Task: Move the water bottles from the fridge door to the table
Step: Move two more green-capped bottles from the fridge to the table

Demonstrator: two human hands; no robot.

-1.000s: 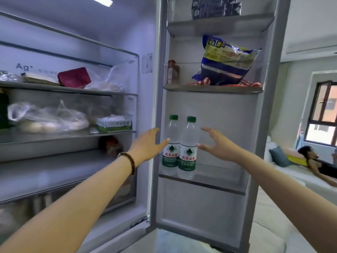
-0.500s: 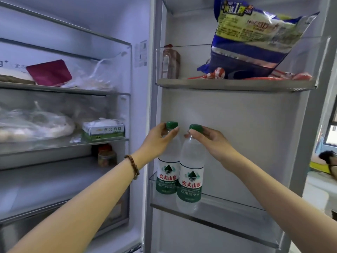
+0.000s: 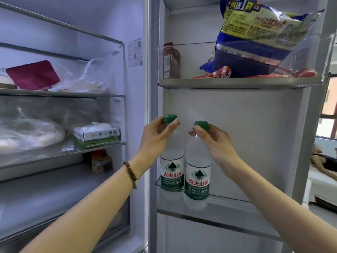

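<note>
Two clear water bottles with green caps and white-green labels stand side by side in the fridge door's lower shelf (image 3: 237, 203). My left hand (image 3: 156, 136) grips the neck of the left bottle (image 3: 172, 172) just under its cap. My right hand (image 3: 215, 141) holds the neck of the right bottle (image 3: 197, 179) the same way. The right bottle leans a little and sits slightly nearer to me. Both bottle bases are still inside the shelf's clear rail.
The door shelf above (image 3: 237, 83) carries a big blue-yellow bag (image 3: 259, 39), red sausages and a small brown bottle (image 3: 170, 61). Left, the fridge shelves hold a red pouch (image 3: 32, 74), bagged food, a green-white box (image 3: 97, 134) and a jar (image 3: 100, 161). A room lies beyond the door's right edge.
Both hands went from reaching open toward the bottles to closing on their necks. The view moved closer to the door, and the bottles appear slightly lifted and parted.
</note>
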